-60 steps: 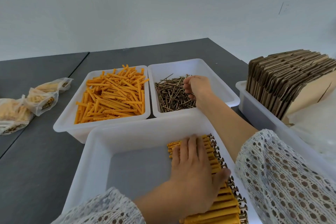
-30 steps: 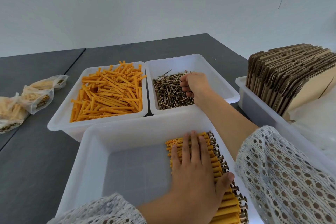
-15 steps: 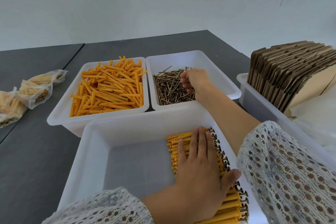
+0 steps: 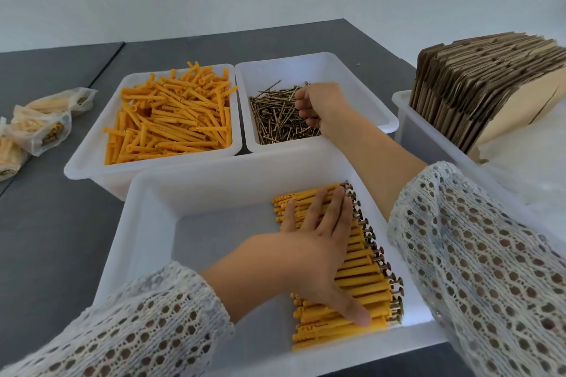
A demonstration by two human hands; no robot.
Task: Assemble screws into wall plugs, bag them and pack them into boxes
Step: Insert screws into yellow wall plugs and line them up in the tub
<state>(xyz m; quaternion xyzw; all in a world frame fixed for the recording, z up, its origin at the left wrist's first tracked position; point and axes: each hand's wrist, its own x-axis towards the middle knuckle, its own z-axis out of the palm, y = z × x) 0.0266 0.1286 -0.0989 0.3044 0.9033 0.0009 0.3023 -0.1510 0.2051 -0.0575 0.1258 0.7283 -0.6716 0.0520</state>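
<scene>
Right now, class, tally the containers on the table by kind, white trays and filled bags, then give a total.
White trays: 4 (loose plugs, screws, assembled plugs, flat cartons)
Filled bags: 3, one cut off by the left edge
Total: 7

The dark grey desk (image 4: 55, 242) in front of me carried four white tubs. I take the near tub (image 4: 147, 223) as my landmark. Just behind it, to the left, stood the tub of orange wall plugs (image 4: 92, 162), and touching that one's right side the tub of screws (image 4: 379, 113). Right of the near tub sat the tub of flattened cardboard boxes (image 4: 410, 119). Well to its left, behind, lay filled clear bags (image 4: 39, 128) directly on the desk.
</scene>
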